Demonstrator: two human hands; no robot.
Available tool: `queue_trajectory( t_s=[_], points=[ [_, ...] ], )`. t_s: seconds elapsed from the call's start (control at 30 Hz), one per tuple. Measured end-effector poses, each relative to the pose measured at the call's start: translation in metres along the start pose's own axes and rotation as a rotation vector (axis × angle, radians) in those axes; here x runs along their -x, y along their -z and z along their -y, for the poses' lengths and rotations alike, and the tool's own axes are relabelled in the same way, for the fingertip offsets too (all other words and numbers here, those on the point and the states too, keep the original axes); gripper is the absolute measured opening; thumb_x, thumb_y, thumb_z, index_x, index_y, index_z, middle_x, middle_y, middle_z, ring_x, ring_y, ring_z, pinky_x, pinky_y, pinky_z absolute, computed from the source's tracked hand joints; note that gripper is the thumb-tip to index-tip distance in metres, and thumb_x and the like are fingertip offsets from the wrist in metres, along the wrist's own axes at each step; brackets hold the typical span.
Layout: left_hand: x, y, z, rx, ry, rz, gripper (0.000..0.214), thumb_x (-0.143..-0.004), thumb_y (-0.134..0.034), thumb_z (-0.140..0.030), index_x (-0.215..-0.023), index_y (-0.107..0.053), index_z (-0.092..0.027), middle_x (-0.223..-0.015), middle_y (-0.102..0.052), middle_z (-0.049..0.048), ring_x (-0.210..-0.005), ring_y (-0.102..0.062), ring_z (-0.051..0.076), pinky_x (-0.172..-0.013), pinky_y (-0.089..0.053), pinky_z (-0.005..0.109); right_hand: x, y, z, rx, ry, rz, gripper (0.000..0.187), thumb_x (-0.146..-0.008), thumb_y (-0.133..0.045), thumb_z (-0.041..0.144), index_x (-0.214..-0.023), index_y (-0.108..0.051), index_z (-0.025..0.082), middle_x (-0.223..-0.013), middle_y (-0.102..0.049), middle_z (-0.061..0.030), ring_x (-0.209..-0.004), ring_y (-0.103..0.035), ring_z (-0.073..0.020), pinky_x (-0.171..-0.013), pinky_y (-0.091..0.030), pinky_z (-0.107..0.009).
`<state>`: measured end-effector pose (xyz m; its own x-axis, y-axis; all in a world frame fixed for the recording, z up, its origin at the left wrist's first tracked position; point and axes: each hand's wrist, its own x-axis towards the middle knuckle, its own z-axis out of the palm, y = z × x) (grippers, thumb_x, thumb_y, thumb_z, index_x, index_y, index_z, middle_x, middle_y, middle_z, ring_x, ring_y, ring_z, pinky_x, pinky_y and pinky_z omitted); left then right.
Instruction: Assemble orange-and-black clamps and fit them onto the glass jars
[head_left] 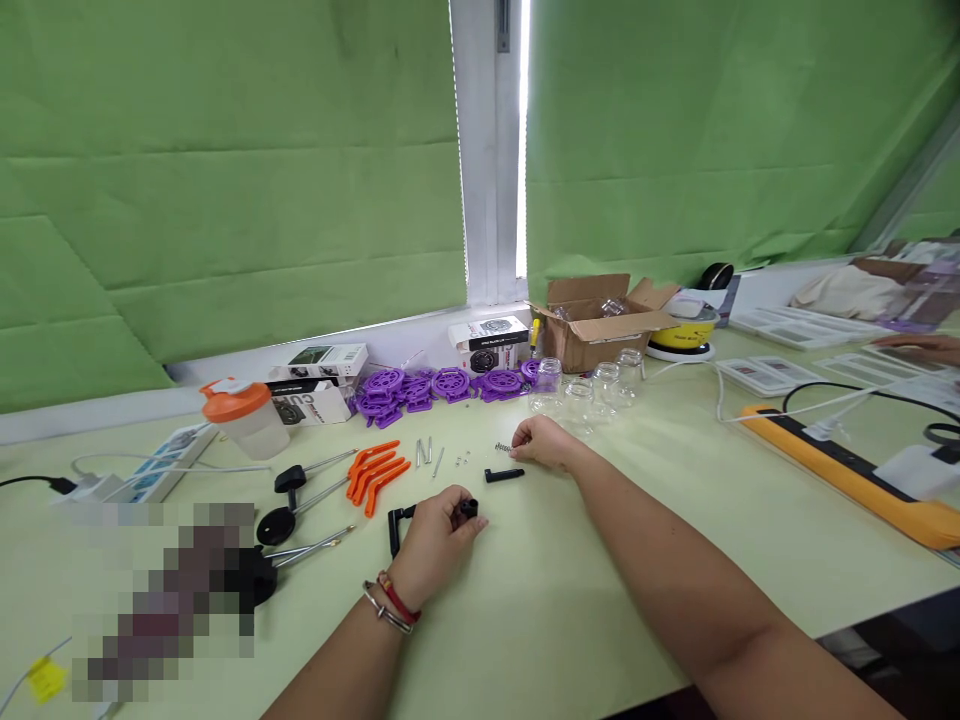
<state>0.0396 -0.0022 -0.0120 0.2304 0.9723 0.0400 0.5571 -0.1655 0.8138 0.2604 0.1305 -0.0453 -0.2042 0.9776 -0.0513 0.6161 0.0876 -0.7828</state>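
Head camera looks down on the pale green table (570, 620), and we've got both hands out in front. Our left hand (433, 545) is clamped over a black plastic bracket (397, 522), fingers curled round its short barrel end, the bent arm of the part poking out to the left and resting on the table. Our right hand (544, 441) is further out, fingertips drawn together at a small cluster of screws (502, 447); we can't tell whether one is actually pinched between them. Just below that hand lies a second black bracket (504, 475), flat on the table and apart from both hands. To the left of the screws lie a few metal pins (427, 452), then a fan of orange plastic arms (377, 472), then black-handled screwdrivers (289, 480). Behind them, purple gears (436, 385) are heaped near the wall, with empty glass jars (592, 388) standing to their right in front of an open cardboard box (600, 325).
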Motion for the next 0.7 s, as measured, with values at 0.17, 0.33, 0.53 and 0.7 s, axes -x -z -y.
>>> queue_trajectory(
  t_s=[0.17, 0.33, 0.53, 0.7],
  points=[
    [0.0, -0.001, 0.002, -0.012, -0.005, 0.0, 0.016, -0.073, -0.057, -0.034, -0.077, -0.054, -0.019, -0.062, -0.048, -0.004, -0.059, -0.041, 0.012, -0.058, -0.035, 0.023, 0.0, 0.0, 0.001, -0.043, -0.013, -0.015, 0.018, -0.053, -0.074, 0.023, -0.065, -0.065, 0.014, -0.061, -0.062, -0.0006, -0.054, -0.05, -0.0102, -0.048, -0.037, -0.02],
    [0.0, 0.0, 0.002, -0.014, -0.018, 0.0, 0.016, -0.073, -0.057, -0.034, -0.077, -0.054, -0.019, -0.063, -0.049, -0.0036, -0.06, -0.042, 0.012, -0.058, -0.036, 0.024, 0.0, 0.002, 0.002, -0.121, -0.013, -0.005, 0.015, -0.056, -0.072, 0.024, -0.065, -0.065, 0.014, -0.06, -0.062, -0.0009, -0.055, -0.051, -0.0106, -0.051, -0.038, -0.021],
    [0.0, 0.0, 0.003, -0.004, -0.019, -0.001, 0.017, -0.073, -0.057, -0.035, -0.077, -0.053, -0.019, -0.063, -0.049, -0.0037, -0.06, -0.042, 0.012, -0.058, -0.036, 0.024, 0.006, 0.009, 0.011, -0.267, 0.009, 0.015, 0.021, -0.06, -0.071, 0.031, -0.072, -0.065, 0.015, -0.064, -0.061, 0.0001, -0.056, -0.049, -0.0086, -0.051, -0.037, -0.021],
    [0.0, -0.001, 0.004, -0.01, -0.035, -0.009, 0.018, -0.074, -0.057, -0.036, -0.077, -0.053, -0.019, -0.063, -0.049, -0.0037, -0.06, -0.042, 0.012, -0.059, -0.036, 0.024, 0.015, 0.012, 0.027, -0.56, 0.076, 0.17, 0.028, -0.057, -0.075, 0.03, -0.077, -0.064, 0.015, -0.065, -0.06, 0.0015, -0.054, -0.046, -0.0069, -0.047, -0.031, -0.02]
  ],
)
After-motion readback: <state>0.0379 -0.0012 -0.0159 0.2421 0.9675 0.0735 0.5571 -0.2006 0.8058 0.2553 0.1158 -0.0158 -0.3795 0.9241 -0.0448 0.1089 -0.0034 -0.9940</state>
